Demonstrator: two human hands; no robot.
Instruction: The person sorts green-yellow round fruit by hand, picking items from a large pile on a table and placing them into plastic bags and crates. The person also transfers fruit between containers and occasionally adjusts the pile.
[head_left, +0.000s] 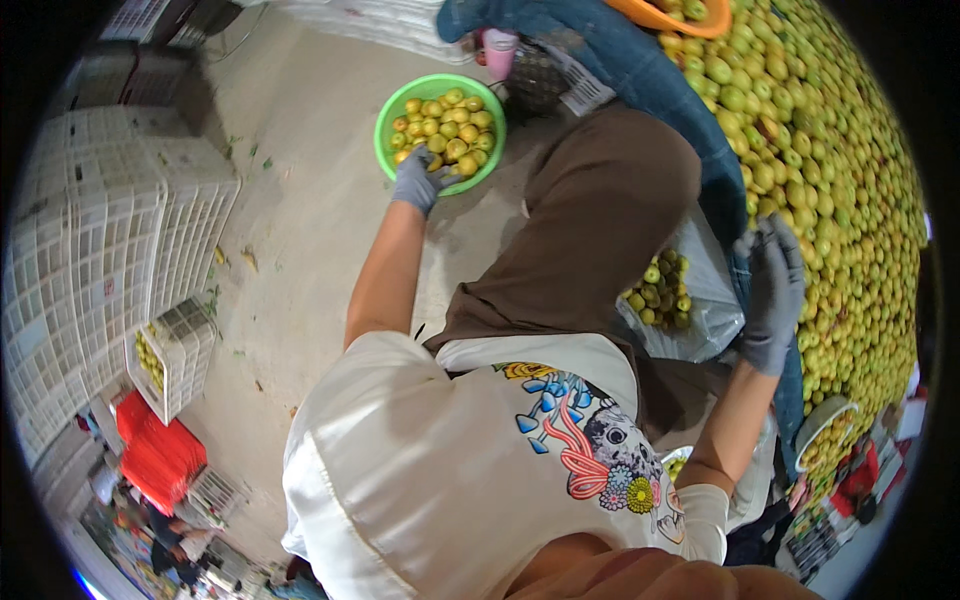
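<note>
My left hand (421, 182), in a grey glove, reaches over the near rim of a green plastic basin (382, 142). Its fingers and thumb are around or against the yellow-green fruits (450, 129) inside; whether they grip one is not clear. On the other side, my right hand (771, 300), also gloved in grey, is at the edge of a large heap of small round yellow-green fruits (817, 202). The fingers are bent close together, and what may be between them is hidden. Beneath the heap's near edge runs a rolled dark blue cloth (697, 127).
A clear plastic bag (705, 330) with darker fruits (656, 289) lies by my leg. An orange basin (709, 28) and a white bowl (808, 442) rest on the heap. White plastic crates (112, 210) are stacked at left, near red bundles (161, 454). A pink cup (500, 54) stands beyond my knee.
</note>
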